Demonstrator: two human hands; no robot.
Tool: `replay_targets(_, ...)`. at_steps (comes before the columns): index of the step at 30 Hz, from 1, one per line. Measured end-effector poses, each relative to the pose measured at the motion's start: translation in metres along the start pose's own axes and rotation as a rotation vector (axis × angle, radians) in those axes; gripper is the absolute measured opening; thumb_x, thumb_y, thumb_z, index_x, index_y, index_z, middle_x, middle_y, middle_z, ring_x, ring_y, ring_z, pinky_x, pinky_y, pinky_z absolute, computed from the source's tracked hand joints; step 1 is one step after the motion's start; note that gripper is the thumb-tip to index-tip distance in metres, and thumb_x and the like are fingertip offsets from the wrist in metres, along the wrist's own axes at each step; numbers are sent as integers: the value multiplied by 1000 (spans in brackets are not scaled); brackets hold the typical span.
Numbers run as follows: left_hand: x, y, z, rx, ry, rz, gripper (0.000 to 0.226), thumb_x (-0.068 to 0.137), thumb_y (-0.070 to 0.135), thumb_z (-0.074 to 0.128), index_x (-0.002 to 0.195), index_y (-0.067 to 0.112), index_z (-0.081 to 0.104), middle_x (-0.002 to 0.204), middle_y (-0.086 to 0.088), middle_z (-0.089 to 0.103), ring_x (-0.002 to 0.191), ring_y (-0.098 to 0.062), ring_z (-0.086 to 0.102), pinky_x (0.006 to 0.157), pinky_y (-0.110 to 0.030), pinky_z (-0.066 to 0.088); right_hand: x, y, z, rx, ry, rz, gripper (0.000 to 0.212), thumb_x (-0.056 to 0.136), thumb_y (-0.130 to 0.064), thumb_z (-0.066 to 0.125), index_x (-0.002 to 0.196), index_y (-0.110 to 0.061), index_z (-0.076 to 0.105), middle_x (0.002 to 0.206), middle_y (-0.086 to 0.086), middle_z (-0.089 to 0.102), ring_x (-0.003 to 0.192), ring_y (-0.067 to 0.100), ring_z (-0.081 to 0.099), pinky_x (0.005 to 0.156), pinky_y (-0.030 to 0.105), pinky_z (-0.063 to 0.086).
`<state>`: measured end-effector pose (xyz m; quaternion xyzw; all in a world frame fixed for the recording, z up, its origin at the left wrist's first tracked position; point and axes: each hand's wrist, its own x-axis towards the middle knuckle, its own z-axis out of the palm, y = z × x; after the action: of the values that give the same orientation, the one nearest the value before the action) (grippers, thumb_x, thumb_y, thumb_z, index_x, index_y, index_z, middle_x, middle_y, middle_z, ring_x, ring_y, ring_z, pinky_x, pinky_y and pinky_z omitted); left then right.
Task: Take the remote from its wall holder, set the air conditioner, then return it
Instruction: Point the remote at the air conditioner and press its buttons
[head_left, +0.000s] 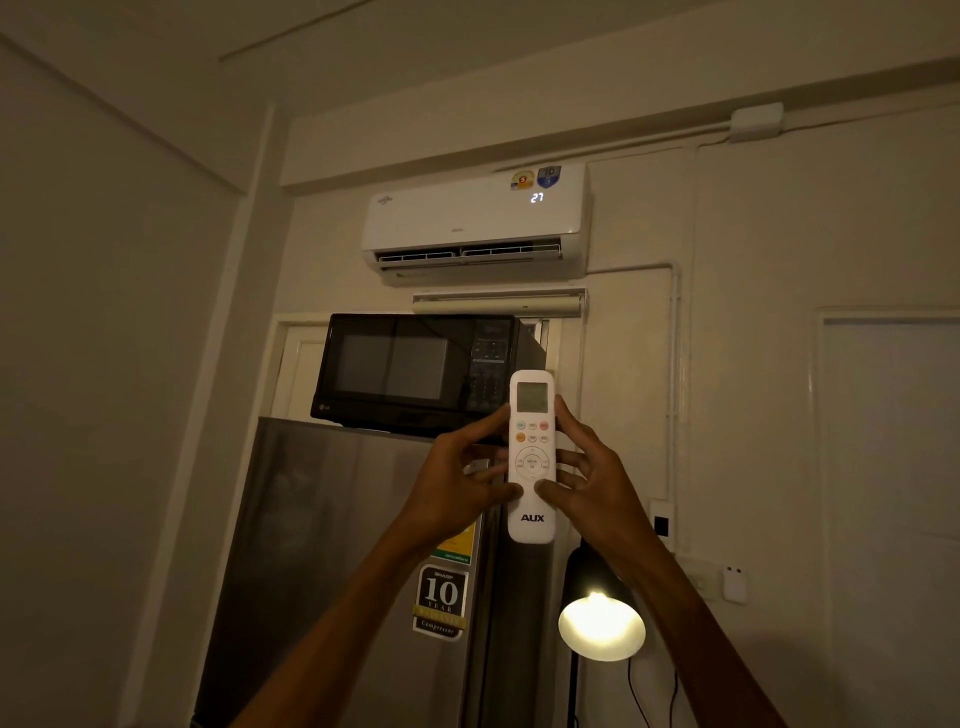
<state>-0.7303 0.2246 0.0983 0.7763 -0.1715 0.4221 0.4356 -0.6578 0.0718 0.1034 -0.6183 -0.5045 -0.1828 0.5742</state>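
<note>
A white remote (532, 512) marked AUX stands upright in front of me, its screen at the top and coloured buttons below. My left hand (457, 480) grips its left side, the thumb resting on the face under the round menu pad. My right hand (597, 478) grips the right side, its thumb also on the lower face. High on the wall hangs the white air conditioner (467, 228), its louvre open and its display reading 27. A small white wall holder (734, 583) sits at the right, near a switch plate.
A black microwave (415, 369) stands on a grey refrigerator (337, 545) directly behind the remote. A lit black lamp (601, 618) shines below my right wrist, its cable hanging down. A white door (893, 467) is at the right.
</note>
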Motion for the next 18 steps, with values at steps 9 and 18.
replay_targets(9,1,-1,-3,-4,-10,-3,77,73,-8,69,137,24,41,121,5,57,101,1,59,70,-5,51,2,5,3,4,6,24,81,78,5,65,131,-43,27,133,-1,46,123,19,49,89,36,53)
replay_targets(18,3,-9,-1,-33,-3,-24,77,74,-9,68,137,27,40,123,3,56,107,-9,58,75,-10,55,4,10,5,8,4,35,79,78,5,65,130,-42,27,131,-4,45,122,20,50,90,40,52)
